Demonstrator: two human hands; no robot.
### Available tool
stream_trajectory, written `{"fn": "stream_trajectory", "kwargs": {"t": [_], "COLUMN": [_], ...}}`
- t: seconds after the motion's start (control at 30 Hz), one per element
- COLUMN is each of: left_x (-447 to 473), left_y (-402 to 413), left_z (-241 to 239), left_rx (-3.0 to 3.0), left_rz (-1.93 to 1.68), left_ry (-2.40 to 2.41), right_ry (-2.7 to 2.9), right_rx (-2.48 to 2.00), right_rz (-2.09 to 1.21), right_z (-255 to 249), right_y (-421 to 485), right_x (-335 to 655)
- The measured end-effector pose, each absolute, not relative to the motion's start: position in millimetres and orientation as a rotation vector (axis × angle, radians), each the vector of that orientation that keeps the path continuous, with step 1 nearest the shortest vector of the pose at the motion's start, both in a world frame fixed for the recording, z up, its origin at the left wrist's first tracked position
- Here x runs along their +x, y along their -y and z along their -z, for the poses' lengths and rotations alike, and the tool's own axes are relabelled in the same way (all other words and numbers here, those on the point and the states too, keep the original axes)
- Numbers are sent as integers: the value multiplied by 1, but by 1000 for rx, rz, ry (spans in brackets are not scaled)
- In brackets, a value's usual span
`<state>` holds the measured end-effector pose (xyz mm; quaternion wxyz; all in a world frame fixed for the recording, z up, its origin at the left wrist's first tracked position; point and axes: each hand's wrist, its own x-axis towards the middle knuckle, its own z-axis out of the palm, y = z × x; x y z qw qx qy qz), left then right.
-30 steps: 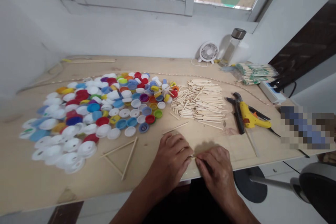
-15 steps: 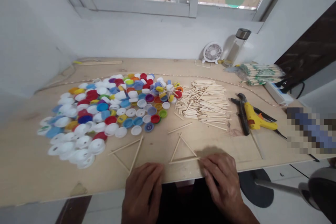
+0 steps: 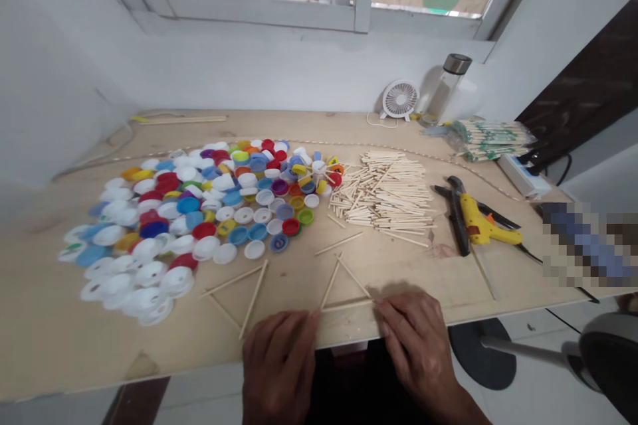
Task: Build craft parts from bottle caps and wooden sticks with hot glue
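A triangle of thin wooden sticks (image 3: 347,305) lies flat near the table's front edge, its tip pointing away from me. At its right corner, my right hand (image 3: 416,332) has its fingertips closed on the stick's end. My left hand (image 3: 282,358) is at the left corner, fingers together and touching the end of the bottom stick; the fingertips partly hide that corner. A second triangle of sticks (image 3: 253,299) lies just left, close to my left hand. One loose stick (image 3: 339,244) rests beyond the first triangle.
Coloured bottle caps (image 3: 189,206) spread across the left. Beside them lies a pile of short sticks (image 3: 393,192). To the right are a yellow glue gun (image 3: 478,222), bagged sticks (image 3: 491,139) and a power strip (image 3: 521,176). A small fan (image 3: 400,101) and bottle (image 3: 443,93) stand behind.
My left hand has moved right, from beside the second triangle to the first triangle's left corner. My right hand stays at the right corner. The view has shifted slightly.
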<state>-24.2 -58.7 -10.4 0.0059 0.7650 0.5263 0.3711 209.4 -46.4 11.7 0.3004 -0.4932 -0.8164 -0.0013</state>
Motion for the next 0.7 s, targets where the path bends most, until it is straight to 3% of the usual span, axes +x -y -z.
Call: {"fn": "stream_trajectory", "kwargs": {"t": [0.7], "left_x": [-27], "left_y": [55], "left_z": [12], "left_rx": [2505], "left_rz": [-1134], "left_ry": [-1640], "right_ry": [2178], "right_rx": [-1254], "right_rz": [17], "right_z": [-15], "right_y": [45], "right_x": [206]}}
